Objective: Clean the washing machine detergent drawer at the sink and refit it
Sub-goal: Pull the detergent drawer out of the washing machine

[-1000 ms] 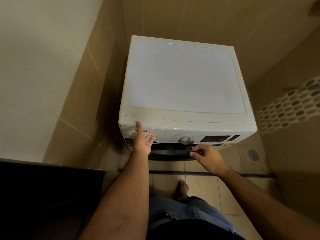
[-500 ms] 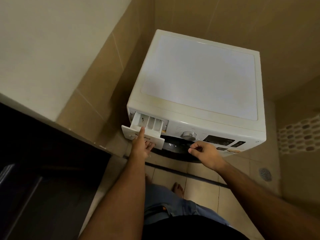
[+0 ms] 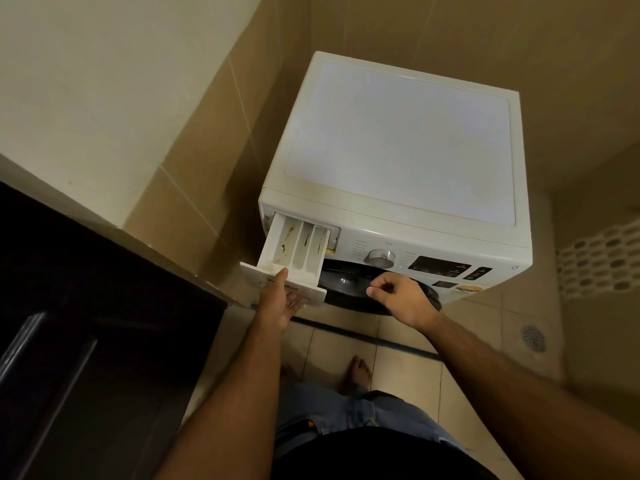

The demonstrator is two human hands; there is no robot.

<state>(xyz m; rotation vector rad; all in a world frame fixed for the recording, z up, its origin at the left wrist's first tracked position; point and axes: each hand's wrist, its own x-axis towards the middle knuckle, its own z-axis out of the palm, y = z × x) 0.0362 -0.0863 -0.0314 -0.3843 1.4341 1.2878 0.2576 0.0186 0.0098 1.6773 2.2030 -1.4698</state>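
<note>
1. You are at the first step: getting the detergent drawer (image 3: 294, 252) out of the washing machine (image 3: 398, 161). It juts well out of its slot at the machine's upper left corner, rear end still inside, brown residue streaking its compartments.
2. Your left hand (image 3: 278, 301) has its grip on the drawer's front panel, thumb on top and fingers curled underneath.
3. Your right hand (image 3: 398, 297) hangs in front of the dark door (image 3: 346, 289), fingers loosely curled, holding nothing.
4. The next move probably calls for a release catch at the back of the drawer, hidden from here, so the free hand is likely needed.
5. A dark cabinet (image 3: 86, 323) stands close on your left, and the tiled wall (image 3: 214, 150) hems in that side. No sink is in view.
</note>
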